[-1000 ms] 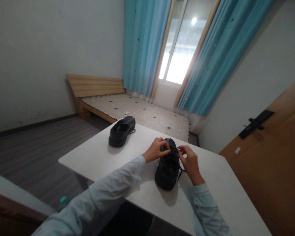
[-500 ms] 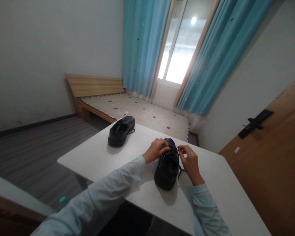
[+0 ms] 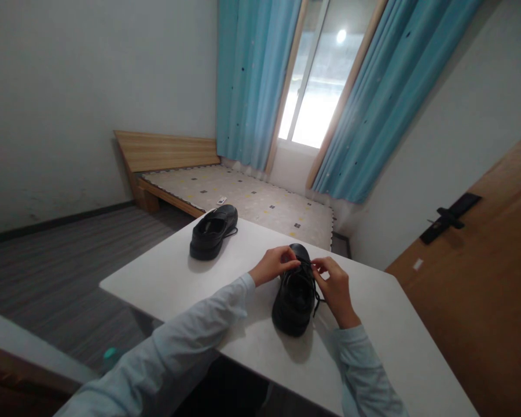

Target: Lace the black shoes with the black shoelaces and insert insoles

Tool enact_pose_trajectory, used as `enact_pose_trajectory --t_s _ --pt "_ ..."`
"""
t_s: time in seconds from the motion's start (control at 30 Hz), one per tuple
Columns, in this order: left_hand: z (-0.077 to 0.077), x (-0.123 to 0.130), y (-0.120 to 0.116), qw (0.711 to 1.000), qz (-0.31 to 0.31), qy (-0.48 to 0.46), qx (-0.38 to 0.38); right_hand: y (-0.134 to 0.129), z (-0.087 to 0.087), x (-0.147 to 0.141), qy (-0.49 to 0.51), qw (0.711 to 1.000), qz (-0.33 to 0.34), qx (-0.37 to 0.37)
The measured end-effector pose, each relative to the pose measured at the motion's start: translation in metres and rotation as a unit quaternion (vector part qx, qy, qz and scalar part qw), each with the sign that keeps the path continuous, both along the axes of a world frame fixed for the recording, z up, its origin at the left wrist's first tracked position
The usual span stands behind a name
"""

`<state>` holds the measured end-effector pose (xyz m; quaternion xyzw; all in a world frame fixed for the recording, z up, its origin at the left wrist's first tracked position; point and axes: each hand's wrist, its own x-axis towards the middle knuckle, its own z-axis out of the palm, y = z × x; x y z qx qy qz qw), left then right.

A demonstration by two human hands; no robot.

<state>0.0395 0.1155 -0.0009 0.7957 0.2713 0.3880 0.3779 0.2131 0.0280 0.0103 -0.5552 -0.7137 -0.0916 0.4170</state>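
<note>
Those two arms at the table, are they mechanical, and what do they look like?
No, they are a person's. The left sleeve and right sleeve are long, pale blue, creased cloth reaching about the wrists. The left hand and right hand are bare, without gloves. No cables show; finer details are too small to tell.

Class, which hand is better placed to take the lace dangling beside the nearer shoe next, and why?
Probably the right hand: it is beside the dangling lace, while the left hand is on the other side of the nearer shoe.
</note>
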Motion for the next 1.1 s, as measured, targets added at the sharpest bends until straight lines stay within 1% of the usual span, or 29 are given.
enact_pose_trajectory --t_s 0.23,0.37,0.57,0.77,0.83,0.9,1.03,1.1 --pt "0.001 -0.005 0.007 0.999 -0.030 0.031 0.014 0.000 0.000 0.000 -0.005 1.000 0.007 -0.010" --pt "0.002 -0.004 0.006 0.999 -0.046 0.012 0.008 -0.001 0.000 -0.002 -0.004 1.000 0.011 -0.015" --pt "0.001 0.001 0.001 0.999 -0.031 -0.008 -0.006 -0.001 0.001 -0.006 0.009 0.999 0.023 -0.021" --pt "0.003 0.003 -0.002 0.998 -0.041 -0.041 -0.011 -0.001 0.002 -0.008 0.025 0.999 0.029 -0.034" --pt "0.004 0.003 -0.003 0.997 -0.055 -0.055 -0.028 -0.001 0.002 -0.008 0.034 0.998 0.029 -0.036" --pt "0.005 0.002 -0.003 0.992 -0.080 -0.078 -0.067 0.000 0.002 -0.007 0.045 0.998 0.029 -0.037" --pt "0.004 0.001 -0.004 0.969 -0.140 -0.125 -0.158 0.002 0.000 -0.005 0.069 0.995 0.039 -0.053" --pt "0.004 0.001 -0.003 0.961 -0.151 -0.141 -0.181 0.003 -0.001 -0.004 0.083 0.993 0.046 -0.065"
